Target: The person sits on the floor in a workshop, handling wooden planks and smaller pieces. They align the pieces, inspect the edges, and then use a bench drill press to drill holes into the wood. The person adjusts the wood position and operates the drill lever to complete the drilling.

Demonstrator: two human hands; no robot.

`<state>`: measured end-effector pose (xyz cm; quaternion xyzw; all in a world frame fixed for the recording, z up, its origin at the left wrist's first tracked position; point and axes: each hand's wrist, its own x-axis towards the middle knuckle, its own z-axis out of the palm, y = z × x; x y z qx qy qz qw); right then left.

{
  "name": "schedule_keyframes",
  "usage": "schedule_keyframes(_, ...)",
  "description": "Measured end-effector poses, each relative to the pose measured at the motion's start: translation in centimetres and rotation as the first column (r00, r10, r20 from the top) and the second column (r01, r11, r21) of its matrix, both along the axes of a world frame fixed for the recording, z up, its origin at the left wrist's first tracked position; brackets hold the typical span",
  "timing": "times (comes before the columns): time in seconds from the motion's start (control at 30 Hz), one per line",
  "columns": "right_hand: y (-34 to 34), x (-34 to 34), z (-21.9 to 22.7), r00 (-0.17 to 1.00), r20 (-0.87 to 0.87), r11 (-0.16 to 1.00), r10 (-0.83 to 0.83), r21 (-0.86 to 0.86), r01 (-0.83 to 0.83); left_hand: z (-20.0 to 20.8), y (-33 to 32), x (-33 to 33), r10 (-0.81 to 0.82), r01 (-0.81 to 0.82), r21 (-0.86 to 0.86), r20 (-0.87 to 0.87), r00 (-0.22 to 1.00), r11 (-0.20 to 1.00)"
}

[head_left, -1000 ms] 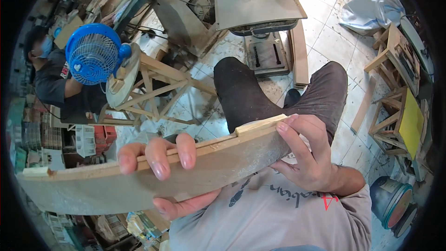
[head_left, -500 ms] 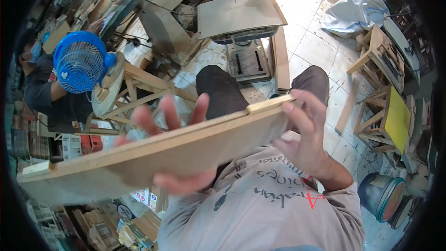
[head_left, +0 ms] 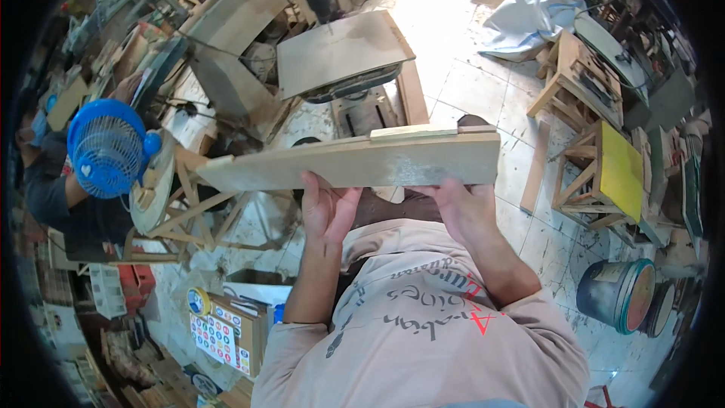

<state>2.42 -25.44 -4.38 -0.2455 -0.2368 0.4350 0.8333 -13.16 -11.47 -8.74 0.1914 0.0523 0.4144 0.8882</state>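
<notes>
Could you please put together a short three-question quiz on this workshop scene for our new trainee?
1. True or false: both hands are under the wooden board, holding it up.
2. Which thing stands at the person's left, beside the wooden frame? A) a blue fan B) a green ladder C) a red bucket
3. Fill in: the small wooden stool at the person's right has a ____ top.

Key
1. True: the left hand and the right hand both support its lower edge.
2. A, the blue fan.
3. Yellow.
</notes>
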Motion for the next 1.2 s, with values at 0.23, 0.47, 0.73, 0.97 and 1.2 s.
schedule_keyframes(0.23, -0.5, 3.1, 1.1, 0.933, 0.337, 0.991, -0.127, -0.003, 0.136, 0.5, -0.7, 0.2, -0.564, 0.642, 0.152, -0.357, 0.745, 0.752)
schedule_keyframes(0.47, -1.9, 5.4, 3.0, 0.805, 0.583, 0.991, 0.109, -0.125, -0.044, 12.7, -2.8, -2.6, 0.343, 0.345, 0.918, -0.393, 0.853, 0.195)
schedule_keyframes(0.73, -0.5, 5.6, 5.7, 0.66, 0.74, 0.986, 0.132, -0.03, -0.164, 17.6, -2.5, 0.5, 0.406, 0.476, 0.877, -0.462, 0.788, 0.074)
schedule_keyframes(0.97, 0.6, 0.5, 8.9, 0.744, 0.604, 0.954, -0.287, 0.112, 0.278, 17.8, -3.8, 0.9, 0.662, 0.334, 0.942, -0.239, 0.71, -0.018)
schedule_keyframes(1.2, 1.7, -0.3, 8.6, 0.637, 0.677, 0.918, -0.369, 0.155, 0.366, 17.0, -4.2, 0.9, 0.746, 0.237, 0.962, -0.061, 0.663, -0.133)
